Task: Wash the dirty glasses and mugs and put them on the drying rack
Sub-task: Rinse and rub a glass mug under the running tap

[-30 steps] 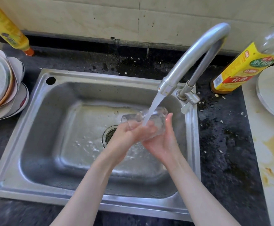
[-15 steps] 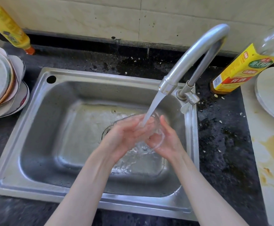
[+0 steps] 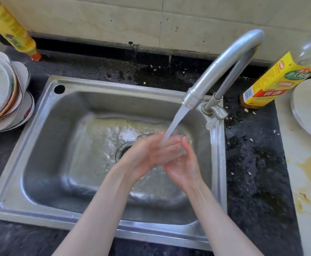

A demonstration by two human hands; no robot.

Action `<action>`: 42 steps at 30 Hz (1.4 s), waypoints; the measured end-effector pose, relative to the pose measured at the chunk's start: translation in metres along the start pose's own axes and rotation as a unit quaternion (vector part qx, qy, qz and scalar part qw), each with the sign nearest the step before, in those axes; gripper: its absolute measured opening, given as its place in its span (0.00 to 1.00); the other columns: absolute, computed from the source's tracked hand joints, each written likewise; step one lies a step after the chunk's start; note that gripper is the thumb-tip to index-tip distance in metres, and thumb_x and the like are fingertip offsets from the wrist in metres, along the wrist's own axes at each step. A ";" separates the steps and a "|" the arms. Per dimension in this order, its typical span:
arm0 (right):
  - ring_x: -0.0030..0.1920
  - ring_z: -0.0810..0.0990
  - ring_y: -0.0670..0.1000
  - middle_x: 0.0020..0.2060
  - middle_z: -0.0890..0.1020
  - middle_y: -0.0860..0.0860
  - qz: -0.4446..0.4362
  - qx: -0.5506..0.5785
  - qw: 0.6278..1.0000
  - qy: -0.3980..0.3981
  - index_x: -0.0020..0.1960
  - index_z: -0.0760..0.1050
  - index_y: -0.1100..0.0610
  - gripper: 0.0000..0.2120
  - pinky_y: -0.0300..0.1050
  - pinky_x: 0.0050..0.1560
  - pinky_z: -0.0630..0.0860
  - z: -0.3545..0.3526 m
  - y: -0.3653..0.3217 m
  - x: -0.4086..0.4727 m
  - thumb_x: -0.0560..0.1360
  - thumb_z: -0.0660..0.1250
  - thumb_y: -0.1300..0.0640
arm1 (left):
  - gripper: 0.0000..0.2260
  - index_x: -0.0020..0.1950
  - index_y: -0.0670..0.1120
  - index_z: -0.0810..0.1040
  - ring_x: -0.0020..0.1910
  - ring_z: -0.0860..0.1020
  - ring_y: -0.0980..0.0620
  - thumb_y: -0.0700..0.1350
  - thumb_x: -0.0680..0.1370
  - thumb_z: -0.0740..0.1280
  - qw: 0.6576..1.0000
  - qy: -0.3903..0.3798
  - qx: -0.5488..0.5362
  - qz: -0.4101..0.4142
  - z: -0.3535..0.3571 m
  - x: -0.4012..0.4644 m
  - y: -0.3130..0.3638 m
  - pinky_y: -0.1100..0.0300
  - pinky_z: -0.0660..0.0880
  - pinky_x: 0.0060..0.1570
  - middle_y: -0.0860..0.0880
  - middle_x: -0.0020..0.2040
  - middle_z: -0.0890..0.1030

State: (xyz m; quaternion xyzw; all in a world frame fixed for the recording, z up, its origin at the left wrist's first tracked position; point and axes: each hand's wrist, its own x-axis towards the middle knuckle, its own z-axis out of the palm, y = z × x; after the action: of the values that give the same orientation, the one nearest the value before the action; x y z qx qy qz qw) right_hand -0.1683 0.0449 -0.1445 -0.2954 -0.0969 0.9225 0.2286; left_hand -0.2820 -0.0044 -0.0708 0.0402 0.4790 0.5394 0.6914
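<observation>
A clear glass (image 3: 181,143) lies between both hands over the steel sink (image 3: 62,137), under the water running from the tap (image 3: 223,67). My left hand (image 3: 147,156) covers the glass from the left, its fingers blurred with motion. Under and to the right of the glass, my right hand (image 3: 184,167) cups it. Most of the glass is hidden by the hands and the water. No drying rack is in view.
A stack of plates (image 3: 1,93) stands left of the sink. A yellow bottle (image 3: 12,28) stands at the back left. A yellow-labelled bottle (image 3: 273,84) and a white plate (image 3: 310,108) are at the right, on a stained white board (image 3: 310,182).
Both hands have kept rubbing and turning the glass under the stream; the left hand's fingers have slid over its top.
</observation>
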 end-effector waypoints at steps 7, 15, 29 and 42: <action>0.57 0.79 0.61 0.56 0.80 0.64 0.073 0.009 0.987 0.145 0.59 0.73 0.69 0.37 0.54 0.65 0.71 0.017 -0.008 0.002 0.69 0.64 0.36 | 0.10 0.53 0.43 0.83 0.46 0.82 0.58 0.36 0.73 0.70 0.904 0.106 0.396 0.123 -0.016 0.005 -0.021 0.63 0.76 0.51 0.49 0.46 0.85; 0.61 0.75 0.61 0.60 0.76 0.64 -0.010 -0.045 0.999 -0.014 0.64 0.72 0.67 0.34 0.52 0.66 0.67 0.010 -0.005 -0.005 0.68 0.72 0.43 | 0.27 0.65 0.34 0.73 0.65 0.72 0.42 0.52 0.74 0.67 0.988 -0.082 -0.124 -0.026 -0.008 -0.001 -0.008 0.49 0.68 0.66 0.36 0.65 0.74; 0.51 0.80 0.59 0.51 0.81 0.63 0.031 -0.034 0.996 0.081 0.50 0.81 0.67 0.31 0.51 0.53 0.78 0.011 -0.029 -0.020 0.74 0.59 0.38 | 0.19 0.43 0.56 0.82 0.46 0.80 0.65 0.31 0.69 0.68 0.866 0.023 0.473 0.160 -0.004 -0.002 -0.008 0.68 0.74 0.49 0.54 0.48 0.84; 0.48 0.79 0.52 0.50 0.81 0.54 0.034 -0.233 0.971 0.048 0.69 0.69 0.55 0.37 0.44 0.48 0.76 0.004 -0.044 -0.009 0.65 0.73 0.41 | 0.11 0.47 0.42 0.84 0.48 0.83 0.49 0.34 0.73 0.62 1.000 -0.011 0.011 0.023 -0.008 -0.005 0.007 0.58 0.79 0.49 0.43 0.51 0.84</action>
State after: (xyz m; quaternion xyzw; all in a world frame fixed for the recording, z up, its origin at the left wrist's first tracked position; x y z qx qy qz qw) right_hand -0.1480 0.0794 -0.1231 -0.3875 -0.2884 0.8664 0.1266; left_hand -0.2924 -0.0088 -0.0679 0.0650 0.4763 0.5493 0.6835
